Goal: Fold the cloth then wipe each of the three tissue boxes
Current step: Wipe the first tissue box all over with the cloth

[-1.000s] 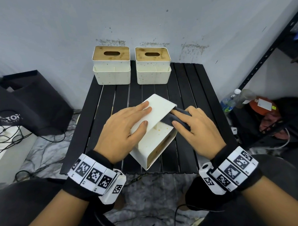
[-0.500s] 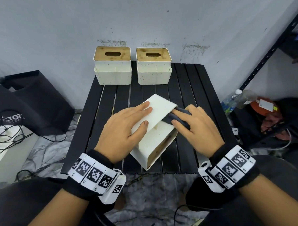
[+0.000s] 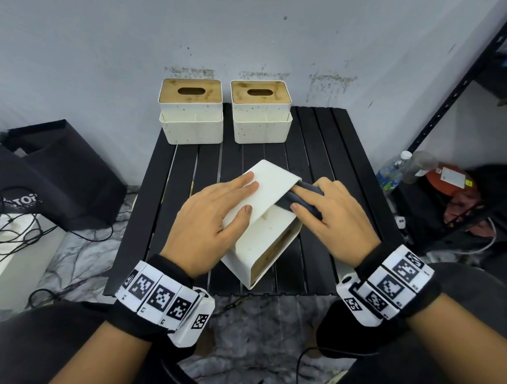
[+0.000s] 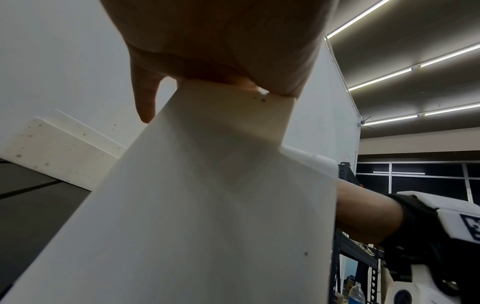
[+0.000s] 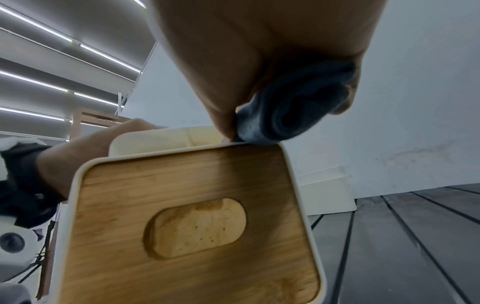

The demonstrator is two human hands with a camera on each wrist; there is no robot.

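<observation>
**At the near table edge: wiping the tipped box**

At the near edge of the black slatted table, you have one tissue box tipped over, its wooden slotted lid turned toward your right side and its plain white base facing up and left. Your left hand lies flat on that upturned face, fingers straight and spread, pinning the box; it grips nothing. Your right hand has fingers and thumb curled round the folded dark cloth, pressing it against the box's upper right edge, where the side tray meets the body. The right wrist view shows the cloth bunched under the fingertips, touching the white rim just above the lid.

To do this step well, judging from the pose: keep the left palm bearing down so the box doesn't skid on the slats, draw the cloth along the full edge rather than dabbing, and keep the fold tight so no loose corner drags. The lid shows brownish staining, so it likely needs a pass too. Turn the box to reach hidden faces.

Farther back, two more tissue boxes stand upright side by side against the wall, well apart from both hands. Whether they are already wiped I can't tell; both look speckled.
</observation>
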